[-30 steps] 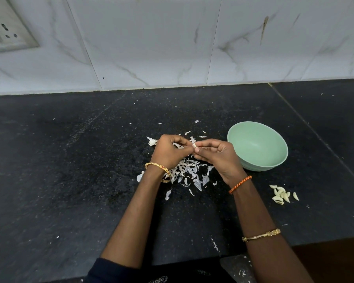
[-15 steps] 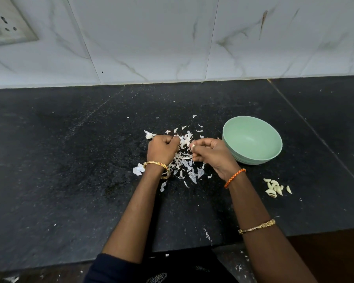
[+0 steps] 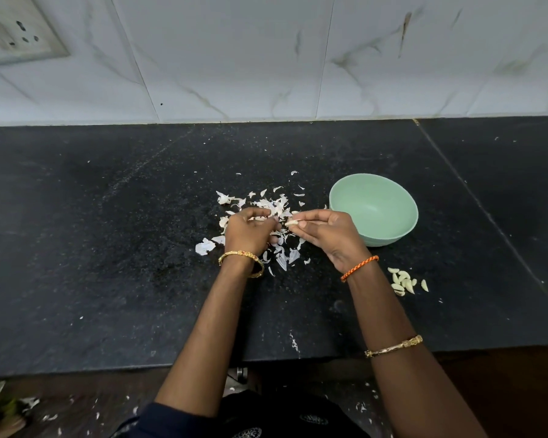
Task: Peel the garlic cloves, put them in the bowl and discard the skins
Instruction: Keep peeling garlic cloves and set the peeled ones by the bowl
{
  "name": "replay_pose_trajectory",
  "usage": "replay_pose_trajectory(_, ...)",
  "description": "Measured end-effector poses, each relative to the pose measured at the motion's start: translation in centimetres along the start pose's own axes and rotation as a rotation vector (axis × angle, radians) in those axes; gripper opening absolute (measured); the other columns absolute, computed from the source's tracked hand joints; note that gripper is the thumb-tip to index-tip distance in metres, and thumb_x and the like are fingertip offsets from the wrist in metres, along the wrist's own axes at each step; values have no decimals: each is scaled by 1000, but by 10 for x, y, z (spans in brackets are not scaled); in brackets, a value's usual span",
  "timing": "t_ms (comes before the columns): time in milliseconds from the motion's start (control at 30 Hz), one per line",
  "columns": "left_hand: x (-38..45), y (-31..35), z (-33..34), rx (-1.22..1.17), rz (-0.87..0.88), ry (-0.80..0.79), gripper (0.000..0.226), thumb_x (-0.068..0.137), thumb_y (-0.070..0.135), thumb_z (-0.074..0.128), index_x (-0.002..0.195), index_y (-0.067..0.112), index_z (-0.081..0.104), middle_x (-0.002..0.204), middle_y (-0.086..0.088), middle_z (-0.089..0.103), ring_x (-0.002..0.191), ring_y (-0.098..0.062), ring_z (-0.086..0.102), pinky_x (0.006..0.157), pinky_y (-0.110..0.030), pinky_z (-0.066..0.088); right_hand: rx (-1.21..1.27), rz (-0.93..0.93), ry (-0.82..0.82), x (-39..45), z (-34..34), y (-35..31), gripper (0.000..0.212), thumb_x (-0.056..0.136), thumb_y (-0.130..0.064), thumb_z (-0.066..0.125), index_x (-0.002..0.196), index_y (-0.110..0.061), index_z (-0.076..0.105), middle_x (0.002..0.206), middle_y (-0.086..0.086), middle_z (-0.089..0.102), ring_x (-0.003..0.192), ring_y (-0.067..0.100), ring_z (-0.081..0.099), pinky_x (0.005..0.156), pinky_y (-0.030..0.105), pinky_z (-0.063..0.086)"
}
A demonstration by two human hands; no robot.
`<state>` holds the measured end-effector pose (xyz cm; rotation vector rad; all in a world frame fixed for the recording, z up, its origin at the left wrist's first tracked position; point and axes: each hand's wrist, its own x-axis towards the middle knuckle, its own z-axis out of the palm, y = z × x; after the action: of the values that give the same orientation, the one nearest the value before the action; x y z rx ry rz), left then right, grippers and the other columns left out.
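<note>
My right hand pinches a pale garlic clove between thumb and fingers, just left of the mint-green bowl. The bowl looks empty inside. My left hand hovers with curled fingers over the pile of white garlic skins, close to the clove; whether it holds a skin is hidden. Several peeled cloves lie on the counter in front of the bowl, to the right of my right wrist.
The black stone counter runs wide to the left and right. A white marble-tiled wall with a switch socket stands behind. Skin scraps litter the floor below the counter's front edge.
My hands have drawn slightly apart: the left one dropped down onto the skin pile, while the right keeps the clove. The view shifted a little.
</note>
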<state>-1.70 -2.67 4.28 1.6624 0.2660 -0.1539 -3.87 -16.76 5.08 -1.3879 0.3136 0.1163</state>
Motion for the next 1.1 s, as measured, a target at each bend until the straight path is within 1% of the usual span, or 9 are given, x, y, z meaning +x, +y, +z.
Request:
replay_pose_trajectory(133,-16,-2,17,-36,-71,-79,15,95,10,53,85,9,64,69,-3,66,42,-4,56,39,-15,42,95,41,8,-19,-11,4,18,87,17,54,85,3,66,80,15,70,73,17,72,72,19,57)
replay_pose_trajectory(300,-38,-7,30,-184,-152,-196,9,91,4,60,84,4,66,56,0,67,48,-4,63,45,-11,48,244,128,65,-37,-26,11,19,90,15,45,88,7,62,83,20,68,71,18,71,71,20,58)
replay_pose_trajectory(600,-61,-24,33,-335,-192,-119,10,84,-10,61,83,-2,66,61,-2,69,51,-7,65,53,-12,53,278,135,118,-60,-43,26,9,88,13,55,88,8,63,79,21,68,69,20,72,69,22,58)
replay_pose_trajectory(733,-65,-30,28,-317,-188,-78,9,84,-8,63,87,0,67,64,-2,69,49,-5,63,51,-12,52,122,109,168,-66,-45,31,10,87,8,60,95,4,65,82,19,70,70,19,72,71,24,59)
replay_pose_trajectory(800,-66,-32,26,-263,-156,-46,9,83,-6,65,90,0,67,67,-3,68,48,-3,61,50,-11,50,-131,8,233,-66,-45,36,16,84,1,67,100,-2,67,81,16,71,70,18,71,69,24,59)
replay_pose_trajectory(867,-66,-33,24,-213,-121,-28,11,82,-5,67,92,1,68,70,-4,67,47,-1,59,49,-11,49,-432,-121,318,-66,-43,41,12,80,-7,74,91,-6,70,74,10,71,64,14,68,56,16,54)
replay_pose_trajectory(933,-67,-34,24,-191,-108,-24,12,81,-5,69,89,4,68,73,-5,67,46,0,59,48,-11,48,-563,-201,367,-68,-42,43,4,81,-6,72,79,-6,69,72,7,69,58,7,62,47,7,44)
replay_pose_trajectory(1000,-67,-34,24,-190,-109,-24,14,80,-5,69,88,6,67,74,-6,67,46,0,59,48,-11,48,-612,-224,372,-68,-44,46,11,84,1,64,84,-8,71,79,5,70,64,4,62,53,5,45)
replay_pose_trajectory(1100,-66,-35,23,-199,-112,-23,13,81,-4,69,87,7,66,72,-6,66,46,0,58,48,-11,48,-600,-201,308,-68,-48,48,29,89,3,52,108,-8,71,96,1,70,84,10,68,74,10,52)
